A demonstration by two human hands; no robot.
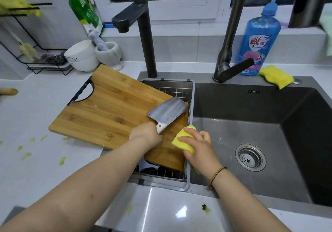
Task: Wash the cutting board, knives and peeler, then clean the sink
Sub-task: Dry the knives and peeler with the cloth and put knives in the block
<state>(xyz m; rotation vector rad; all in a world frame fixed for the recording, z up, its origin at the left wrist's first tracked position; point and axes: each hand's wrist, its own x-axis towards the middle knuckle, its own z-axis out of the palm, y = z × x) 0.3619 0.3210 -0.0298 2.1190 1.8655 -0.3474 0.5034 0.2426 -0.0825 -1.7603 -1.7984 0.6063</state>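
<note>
Left hand: the left hand (145,134) is curled round the white handle of a broad steel cleaver (168,110), whose blade points far and to the right, above the board.
Right hand: the right hand (199,147) grips a folded yellow sponge cloth (183,140) just right of the cleaver's handle, at the near left edge of the basin.
Board: the rectangular bamboo cutting board (107,109) lies flat, its left part on the white tabletop (27,114) and its right corner over the grey wire drain basket (191,105) at the sink's left side.
Sink: the dark steel sink (269,132) looks wet, with a round metal strainer (250,157) in the drain. No water is seen running from the black tap (143,33).
Supplies: a blue bottle of dish soap (258,39) stands far right, and a second yellow sponge (276,76) lies on the rim near it.
Mess: green peel scraps (62,160) dot the tabletop on the near left.
Progress: early, by my reading. No suds show on the blade or cloth, so the cleaver seems about to be wiped. The board looks unwashed, I can see no peeler or other knife, and cleaning the sink comes last.
</note>
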